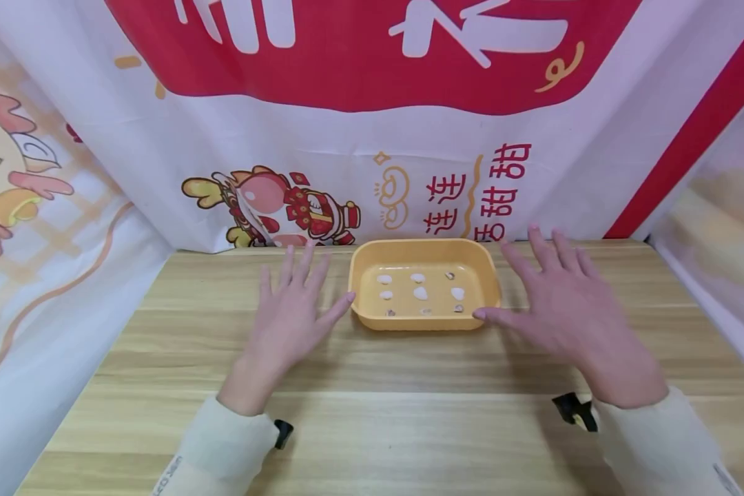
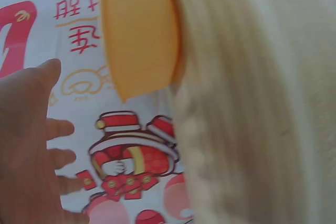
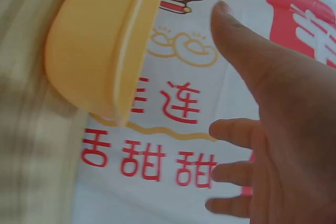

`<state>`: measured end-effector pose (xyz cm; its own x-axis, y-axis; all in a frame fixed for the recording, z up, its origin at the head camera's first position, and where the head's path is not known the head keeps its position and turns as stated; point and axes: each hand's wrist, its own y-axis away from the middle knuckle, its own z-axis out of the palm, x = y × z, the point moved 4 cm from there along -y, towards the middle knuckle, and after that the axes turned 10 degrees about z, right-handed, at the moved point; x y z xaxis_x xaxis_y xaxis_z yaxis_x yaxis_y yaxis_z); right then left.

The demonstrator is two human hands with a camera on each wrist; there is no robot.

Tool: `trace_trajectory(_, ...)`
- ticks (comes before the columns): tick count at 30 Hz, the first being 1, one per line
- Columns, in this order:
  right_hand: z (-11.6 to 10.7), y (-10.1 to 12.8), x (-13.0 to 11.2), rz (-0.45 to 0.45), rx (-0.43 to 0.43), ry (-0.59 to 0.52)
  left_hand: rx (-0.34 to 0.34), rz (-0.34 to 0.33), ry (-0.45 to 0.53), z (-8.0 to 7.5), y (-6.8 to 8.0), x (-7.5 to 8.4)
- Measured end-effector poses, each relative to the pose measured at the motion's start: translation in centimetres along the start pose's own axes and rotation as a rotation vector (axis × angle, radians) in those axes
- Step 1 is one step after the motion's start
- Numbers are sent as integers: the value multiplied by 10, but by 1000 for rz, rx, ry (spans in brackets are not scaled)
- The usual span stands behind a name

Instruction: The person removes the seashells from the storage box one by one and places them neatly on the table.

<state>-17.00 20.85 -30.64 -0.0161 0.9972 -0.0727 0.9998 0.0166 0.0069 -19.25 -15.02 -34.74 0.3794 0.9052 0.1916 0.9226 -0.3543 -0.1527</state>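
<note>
An orange plastic tray (image 1: 372, 256) stands at the back middle of the wooden table (image 1: 372, 386). Several small white and brownish shells (image 1: 420, 293) lie on its floor. My left hand (image 1: 291, 306) lies flat to the tray's left, fingers spread, thumb tip close to the tray's left wall. My right hand (image 1: 558, 303) is spread to the tray's right, its thumb tip at the tray's front right corner. Neither hand holds anything. The left wrist view shows the tray (image 2: 139, 30) beyond the spread hand (image 2: 31, 150). In the right wrist view the tray (image 3: 94, 45) sits beside the open hand (image 3: 273, 129).
A white and red printed banner (image 1: 372, 138) hangs behind the table, and printed cloth drapes both sides. Bare wood spreads across the front of the table. Cream sleeves (image 1: 223, 448) cover both wrists.
</note>
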Motion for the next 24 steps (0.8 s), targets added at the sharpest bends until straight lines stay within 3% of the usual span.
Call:
trace_trajectory(3, 4, -3, 1, -19, 3, -57, -16, 21, 59, 10, 0, 1)
trace_trajectory(8, 12, -13, 4, 6, 45, -230, 29, -7, 234, 20, -2, 1)
trace_trajectory(13, 20, -25, 4, 40, 84, -422, 49, -97, 456, 31, -7, -3)
trace_trajectory(18, 27, -40, 1, 85, 61, -635, 77, -203, 681, 41, -17, -6)
trace_trajectory(24, 39, -53, -5, 146, 30, -774, 107, -310, 868, 52, -24, -7)
